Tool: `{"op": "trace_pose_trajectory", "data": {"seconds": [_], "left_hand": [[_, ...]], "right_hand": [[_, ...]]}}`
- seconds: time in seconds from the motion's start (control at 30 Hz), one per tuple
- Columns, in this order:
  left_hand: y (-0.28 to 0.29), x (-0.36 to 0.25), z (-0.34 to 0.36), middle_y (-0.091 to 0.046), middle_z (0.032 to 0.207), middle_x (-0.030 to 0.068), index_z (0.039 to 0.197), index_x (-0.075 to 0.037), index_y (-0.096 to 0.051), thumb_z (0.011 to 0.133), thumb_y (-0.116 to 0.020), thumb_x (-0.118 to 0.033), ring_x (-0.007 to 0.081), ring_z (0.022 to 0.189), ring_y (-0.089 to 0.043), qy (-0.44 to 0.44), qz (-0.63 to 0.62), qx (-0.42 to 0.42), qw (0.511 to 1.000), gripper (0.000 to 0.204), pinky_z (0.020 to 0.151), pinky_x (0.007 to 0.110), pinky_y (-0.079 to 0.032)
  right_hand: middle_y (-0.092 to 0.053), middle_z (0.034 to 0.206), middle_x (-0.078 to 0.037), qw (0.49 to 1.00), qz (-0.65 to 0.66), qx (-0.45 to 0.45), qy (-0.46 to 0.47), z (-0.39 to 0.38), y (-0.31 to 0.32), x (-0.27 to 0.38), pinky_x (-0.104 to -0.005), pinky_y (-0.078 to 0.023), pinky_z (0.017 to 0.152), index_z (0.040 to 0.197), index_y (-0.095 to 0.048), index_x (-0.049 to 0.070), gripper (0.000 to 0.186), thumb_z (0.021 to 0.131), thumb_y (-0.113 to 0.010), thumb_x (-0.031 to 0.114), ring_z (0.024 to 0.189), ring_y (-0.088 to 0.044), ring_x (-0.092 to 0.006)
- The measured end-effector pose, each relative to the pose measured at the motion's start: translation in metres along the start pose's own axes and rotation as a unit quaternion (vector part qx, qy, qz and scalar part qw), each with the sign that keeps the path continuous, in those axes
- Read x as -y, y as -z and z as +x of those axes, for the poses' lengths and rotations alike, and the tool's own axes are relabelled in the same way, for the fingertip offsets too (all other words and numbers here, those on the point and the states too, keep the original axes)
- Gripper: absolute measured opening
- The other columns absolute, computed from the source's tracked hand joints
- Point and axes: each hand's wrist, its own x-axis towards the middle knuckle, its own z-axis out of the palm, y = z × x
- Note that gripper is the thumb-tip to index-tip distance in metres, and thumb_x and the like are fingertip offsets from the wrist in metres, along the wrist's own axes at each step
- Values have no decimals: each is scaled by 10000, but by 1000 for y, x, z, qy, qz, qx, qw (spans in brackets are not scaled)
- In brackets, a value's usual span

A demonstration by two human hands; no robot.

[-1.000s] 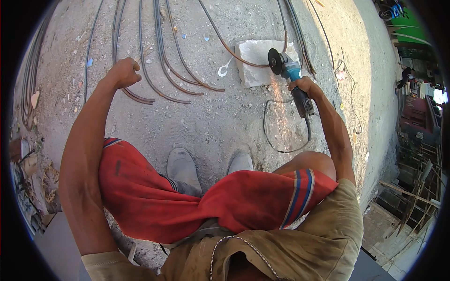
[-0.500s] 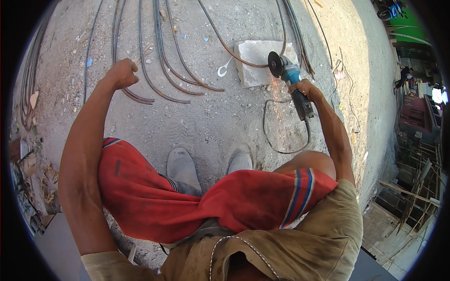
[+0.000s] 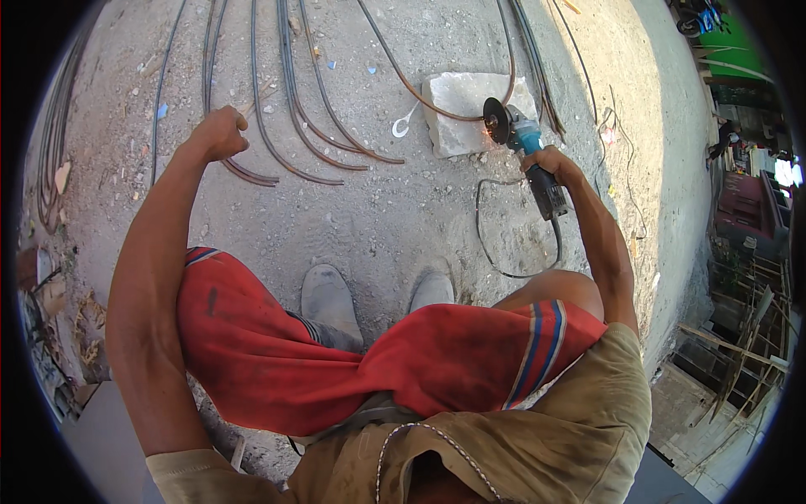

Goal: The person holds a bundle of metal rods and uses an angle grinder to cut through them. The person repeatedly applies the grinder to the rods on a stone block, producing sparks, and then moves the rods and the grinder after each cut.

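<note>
My right hand point(image 3: 552, 162) is wrapped round the body of a teal and black angle grinder point(image 3: 541, 181). Its dark cutting disc point(image 3: 496, 120) meets a bent steel rod point(image 3: 437, 109), and orange sparks glow at the contact. That bend of the rod lies across a pale, rough stone block point(image 3: 457, 139). Far out to the left, my left hand point(image 3: 220, 133) is closed in a fist over a pair of bent steel rods point(image 3: 252, 175). Whether its fingers grip a rod is hidden.
More long rods point(image 3: 290, 92) with curved ends lie on the dusty ground. The grinder's black cord point(image 3: 480, 231) loops near my right knee. A white spoon-shaped piece point(image 3: 401, 127) lies left of the block. My boots point(image 3: 327, 294) stand between the knees.
The grinder and my right hand have shifted slightly right and down. The long spark trail below the disc has shrunk to a glow at the rod. My left hand stays in place.
</note>
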Motion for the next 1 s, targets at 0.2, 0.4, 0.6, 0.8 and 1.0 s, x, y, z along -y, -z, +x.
{"op": "trace_pose_trajectory", "data": {"seconds": [0.2, 0.4, 0.6, 0.8, 1.0], "left_hand": [[3, 2, -4, -639, 984, 238, 968, 25, -648, 648, -669, -125, 349, 964, -613, 10, 4, 5, 1000, 354, 863, 369, -482], [6, 3, -10, -640, 984, 239, 969, 28, -649, 645, -666, -119, 345, 966, -615, 22, 9, 2, 1000, 356, 865, 369, -483], [6, 1, -9, -640, 987, 238, 981, 24, -651, 643, -662, -118, 344, 970, -613, 21, 5, 7, 1000, 366, 873, 365, -482], [4, -7, -5, -639, 985, 238, 965, 24, -653, 641, -654, -121, 349, 961, -614, -1, 4, -7, 1000, 356, 862, 368, -484], [5, -7, -6, -638, 987, 236, 955, 27, -652, 635, -656, -118, 348, 955, -616, 2, -5, -13, 1000, 351, 856, 366, -485]], "right_hand": [[-601, 676, -82, 999, 32, 17, -14, 6, -4, 23, -316, -458, 481, 734, -646, 8, 245, 568, -740, 163, 515, -561, -179], [-600, 666, -76, 1000, 23, 9, -4, 17, -2, 36, -314, -454, 469, 747, -644, 16, 241, 575, -735, 158, 511, -563, -179], [-604, 670, -80, 999, 31, -3, -15, 16, -5, 31, -318, -465, 483, 749, -655, 7, 241, 574, -731, 154, 523, -570, -180], [-624, 756, -113, 1000, 21, 15, 7, 21, -2, 17, -333, -466, 555, 790, -651, -51, 349, 544, -748, 177, 636, -597, -215], [-615, 694, -109, 997, 52, 45, 31, 8, -1, 13, -331, -465, 487, 761, -659, -12, 261, 570, -714, 156, 530, -576, -199]]}}
